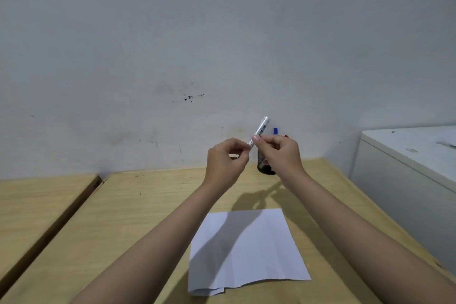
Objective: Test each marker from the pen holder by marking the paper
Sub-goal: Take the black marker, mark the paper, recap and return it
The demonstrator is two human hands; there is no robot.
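Note:
Both hands hold one white marker (261,128) in the air above the table, tilted up to the right. My right hand (277,153) pinches its barrel near the middle. My left hand (225,163) is closed around its lower end, which is hidden in the fingers. Behind my right hand stands a black mesh pen holder (265,168), mostly covered by the hand; a blue marker (275,131) and a red tip (286,136) stick out of it. A white sheet of paper (246,249) lies flat on the table below my forearms, with no marks visible.
The wooden table (138,217) meets a grey wall at the back. A second wooden surface (37,200) lies to the left across a narrow gap. A white cabinet (407,163) stands at the right edge of the table.

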